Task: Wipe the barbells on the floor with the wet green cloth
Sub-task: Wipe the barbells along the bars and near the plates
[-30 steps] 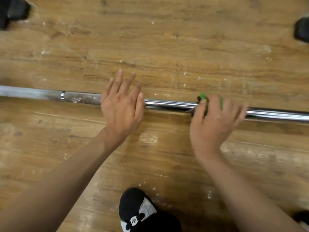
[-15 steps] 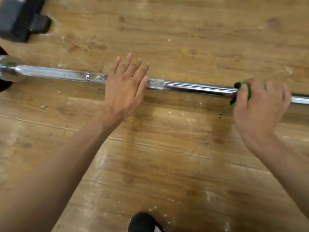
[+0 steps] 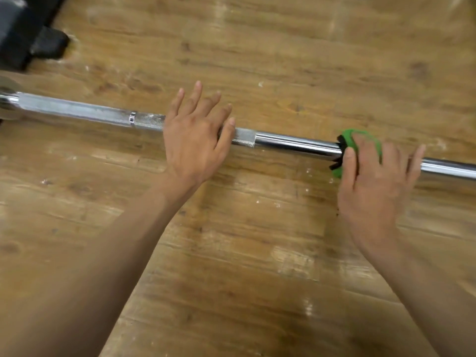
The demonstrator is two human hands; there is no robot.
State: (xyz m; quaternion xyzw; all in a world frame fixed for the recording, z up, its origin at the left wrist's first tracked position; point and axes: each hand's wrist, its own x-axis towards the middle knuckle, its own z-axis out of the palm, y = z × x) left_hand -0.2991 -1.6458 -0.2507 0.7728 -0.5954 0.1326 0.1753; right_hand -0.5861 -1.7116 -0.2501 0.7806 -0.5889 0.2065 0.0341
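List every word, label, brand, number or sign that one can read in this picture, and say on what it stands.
There is no readable text in this view.
The barbell shows only bare chrome and knurling.
The green cloth has black parts at its edge, but no letters.
The wooden floor and the dark equipment at the top left show no label.

Left hand (image 3: 192, 148) flat on barbell (image 3: 293, 144); right hand (image 3: 373, 186) presses green cloth (image 3: 367, 140) onto it
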